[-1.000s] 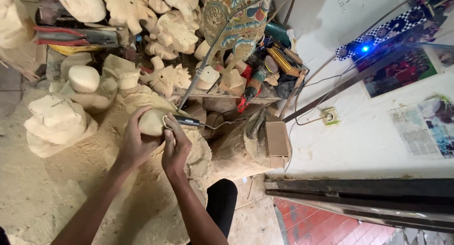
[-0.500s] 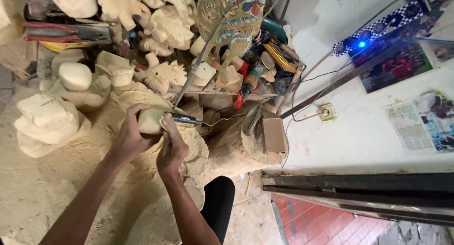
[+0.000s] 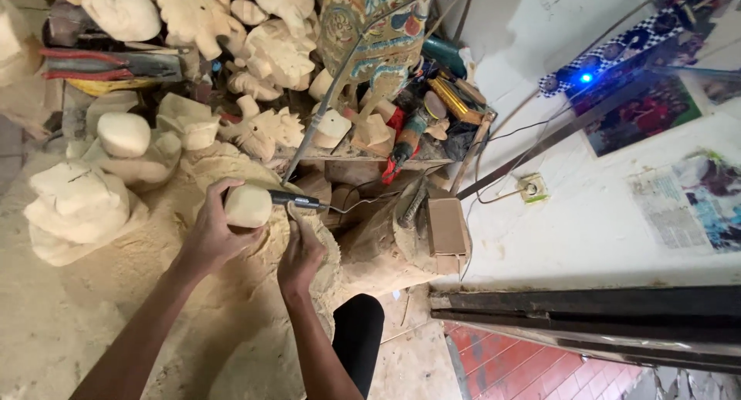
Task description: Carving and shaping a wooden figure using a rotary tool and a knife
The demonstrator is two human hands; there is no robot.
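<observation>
The left hand point(image 3: 210, 234) is closed around a pale round wood piece point(image 3: 248, 206), with the fingers wrapped over its top and far side, and it holds the piece just above a dusty mound point(image 3: 231, 292) in the middle of the scene. The right hand point(image 3: 300, 249) is closed on a slim dark rotary tool point(image 3: 293, 200), whose tip touches the right side of the piece; a thin cable point(image 3: 363, 199) runs from the tool to the right. To do this carving well, I think the left hand should grip firmly and keep its fingertips away from the tip, while the right hand rests its heel on the mound for support and presses only lightly. It is better to turn the piece little by little than to twist the tool. The cable should hang free, away from the clutter of carved blanks point(image 3: 123, 133) at the far left.
</observation>
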